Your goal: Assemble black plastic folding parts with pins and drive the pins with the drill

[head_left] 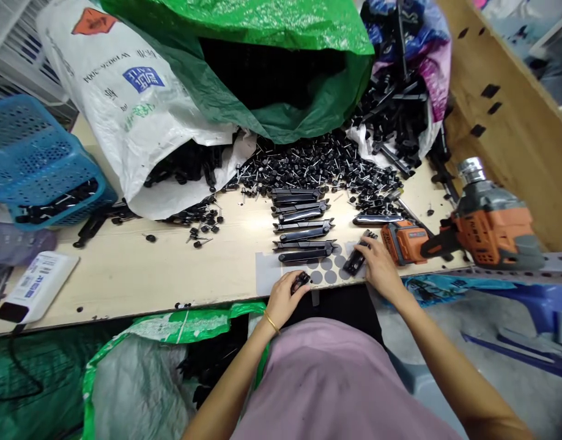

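Observation:
Near the table's front edge, my left hand [283,300] has its fingers closed around a small black plastic part [301,281]. My right hand [380,264] grips a longer black plastic piece [356,256], tilted over a sheet with grey round dots [326,265]. Beyond my hands lies a column of several long black plastic pieces [306,234], stacked side by side. One more such piece [377,219] rests apart, above my right hand. Finer details of both held parts are too small to make out.
An orange cordless power tool [491,229] lies right of my right hand. Behind is a heap of black-headed pins [308,162], below a green sack [281,24]. A white sack [138,110], blue basket [42,159] and white box [40,286] stand left. A wooden board [514,91] borders the right.

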`<state>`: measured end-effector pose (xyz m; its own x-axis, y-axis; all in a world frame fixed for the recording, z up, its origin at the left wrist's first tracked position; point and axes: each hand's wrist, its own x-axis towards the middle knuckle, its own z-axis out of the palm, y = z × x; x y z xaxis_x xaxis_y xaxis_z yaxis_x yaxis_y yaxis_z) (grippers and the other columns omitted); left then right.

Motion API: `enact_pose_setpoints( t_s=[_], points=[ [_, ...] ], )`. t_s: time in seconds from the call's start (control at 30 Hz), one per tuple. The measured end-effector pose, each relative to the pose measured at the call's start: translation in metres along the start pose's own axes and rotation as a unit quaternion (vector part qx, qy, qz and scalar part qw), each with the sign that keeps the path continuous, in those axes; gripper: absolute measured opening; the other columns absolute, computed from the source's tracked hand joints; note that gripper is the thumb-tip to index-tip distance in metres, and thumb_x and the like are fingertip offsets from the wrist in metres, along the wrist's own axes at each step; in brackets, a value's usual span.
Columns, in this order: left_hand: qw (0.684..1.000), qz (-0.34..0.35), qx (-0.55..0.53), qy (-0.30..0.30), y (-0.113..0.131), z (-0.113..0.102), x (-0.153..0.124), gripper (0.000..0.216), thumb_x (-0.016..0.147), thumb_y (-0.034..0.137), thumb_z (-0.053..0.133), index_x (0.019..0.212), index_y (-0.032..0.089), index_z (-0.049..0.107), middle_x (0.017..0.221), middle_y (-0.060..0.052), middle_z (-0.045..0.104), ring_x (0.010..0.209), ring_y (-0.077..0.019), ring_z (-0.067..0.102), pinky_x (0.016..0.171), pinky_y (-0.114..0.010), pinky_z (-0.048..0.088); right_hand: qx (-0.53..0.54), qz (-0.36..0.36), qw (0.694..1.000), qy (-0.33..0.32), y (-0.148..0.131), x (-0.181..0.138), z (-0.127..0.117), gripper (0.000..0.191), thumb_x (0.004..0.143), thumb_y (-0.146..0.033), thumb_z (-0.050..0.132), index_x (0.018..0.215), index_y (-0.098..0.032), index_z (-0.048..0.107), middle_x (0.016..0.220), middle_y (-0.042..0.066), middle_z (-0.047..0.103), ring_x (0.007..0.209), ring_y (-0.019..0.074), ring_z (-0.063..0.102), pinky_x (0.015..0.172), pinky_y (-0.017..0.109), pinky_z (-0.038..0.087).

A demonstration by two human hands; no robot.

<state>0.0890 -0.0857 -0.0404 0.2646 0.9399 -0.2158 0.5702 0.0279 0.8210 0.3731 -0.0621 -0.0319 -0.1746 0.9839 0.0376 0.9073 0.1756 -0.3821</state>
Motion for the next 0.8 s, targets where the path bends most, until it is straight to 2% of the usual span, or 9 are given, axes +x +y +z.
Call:
enact_pose_setpoints(
  t_s=[0.07,0.17,0.3,0.37,0.43,0.53,0.6,0.7,0.8],
  points=[
    [1.0,-0.008,-0.014,0.013,-0.004,0.002,0.001,0.03,0.084,0.039,0.056,0.107,0.019,0.056,0.092,-0.004,0.064,0.074,-0.0142,0.059,0.074,-0.029,0.048,-0.02,0.132,0.99,0.034,-0.005,0.003,0.004,0.028,0.087,-0.027,0.039,0.108,-0.016,0.054,0.109,0.017,0.059,0.107,0.0299,0.055,0.09,0.047,0.043],
    [0.998,-0.022,-0.058,0.009,-0.004,0.0,-0.001,0.027,0.085,0.039,0.054,0.104,0.019,0.055,0.087,-0.002,0.064,0.072,-0.0132,0.059,0.07,-0.026,0.047,-0.042,0.312,0.949,-0.028,-0.003,0.019,0.009,0.056,0.08,-0.06,0.045,0.106,-0.011,0.051,0.092,0.02,0.064,0.088,0.0341,0.062,0.074,0.045,0.048],
    [0.996,-0.039,-0.081,0.023,-0.005,-0.016,-0.006,0.027,0.087,0.038,0.051,0.106,0.019,0.053,0.084,-0.001,0.065,0.072,-0.0136,0.06,0.068,-0.025,0.047,-0.009,0.365,0.926,-0.097,0.012,0.031,0.005,0.059,0.071,-0.063,0.056,0.103,-0.013,0.051,0.094,0.019,0.065,0.088,0.0339,0.064,0.073,0.04,0.048],
    [0.994,-0.055,-0.059,0.069,-0.011,-0.03,-0.009,0.027,0.09,0.037,0.046,0.108,0.019,0.053,0.085,-0.002,0.065,0.076,-0.0148,0.061,0.07,-0.026,0.048,0.013,0.343,0.936,-0.082,0.006,0.026,-0.001,0.055,0.074,-0.057,0.056,0.108,-0.014,0.049,0.093,0.017,0.065,0.088,0.0326,0.064,0.073,0.039,0.048],
    [0.989,-0.068,-0.018,0.134,-0.02,-0.046,-0.012,0.027,0.092,0.036,0.043,0.109,0.019,0.055,0.091,-0.005,0.066,0.084,-0.0168,0.062,0.075,-0.028,0.048,0.065,0.265,0.96,-0.067,-0.022,0.021,-0.004,0.053,0.079,-0.054,0.051,0.117,-0.017,0.044,0.096,0.015,0.065,0.088,0.0309,0.064,0.073,0.04,0.049],
    [0.968,-0.073,0.062,0.231,-0.034,-0.069,-0.015,0.028,0.092,0.035,0.044,0.108,0.017,0.058,0.098,-0.008,0.064,0.093,-0.0194,0.06,0.083,-0.031,0.047,0.171,0.044,0.979,-0.105,-0.101,0.021,0.008,0.056,0.084,-0.044,0.048,0.133,-0.024,0.031,0.117,0.014,0.058,0.099,0.0292,0.061,0.08,0.041,0.049],
    [0.952,-0.075,0.109,0.275,-0.042,-0.079,-0.017,0.029,0.092,0.035,0.044,0.109,0.017,0.059,0.096,-0.008,0.062,0.092,-0.0198,0.059,0.084,-0.032,0.046,0.177,-0.053,0.975,-0.12,-0.16,0.03,0.029,0.06,0.084,-0.035,0.049,0.139,-0.024,0.026,0.123,0.016,0.052,0.096,0.0305,0.061,0.076,0.043,0.05],
    [0.939,-0.081,0.156,0.295,-0.054,-0.084,-0.018,0.03,0.092,0.036,0.044,0.11,0.017,0.06,0.09,-0.007,0.06,0.089,-0.0196,0.058,0.082,-0.032,0.046,0.123,-0.085,0.981,-0.121,-0.218,0.052,0.068,0.06,0.083,-0.018,0.042,0.14,-0.021,0.026,0.112,0.018,0.053,0.087,0.0301,0.06,0.065,0.042,0.051],
    [0.936,-0.076,0.176,0.295,-0.067,-0.079,-0.016,0.03,0.092,0.034,0.045,0.111,0.017,0.061,0.088,-0.007,0.058,0.089,-0.0194,0.056,0.081,-0.031,0.045,0.099,-0.118,0.982,-0.109,-0.228,0.07,0.1,0.059,0.077,-0.006,0.039,0.135,-0.015,0.034,0.107,0.018,0.052,0.097,0.031,0.053,0.078,0.045,0.049]
  ],
)
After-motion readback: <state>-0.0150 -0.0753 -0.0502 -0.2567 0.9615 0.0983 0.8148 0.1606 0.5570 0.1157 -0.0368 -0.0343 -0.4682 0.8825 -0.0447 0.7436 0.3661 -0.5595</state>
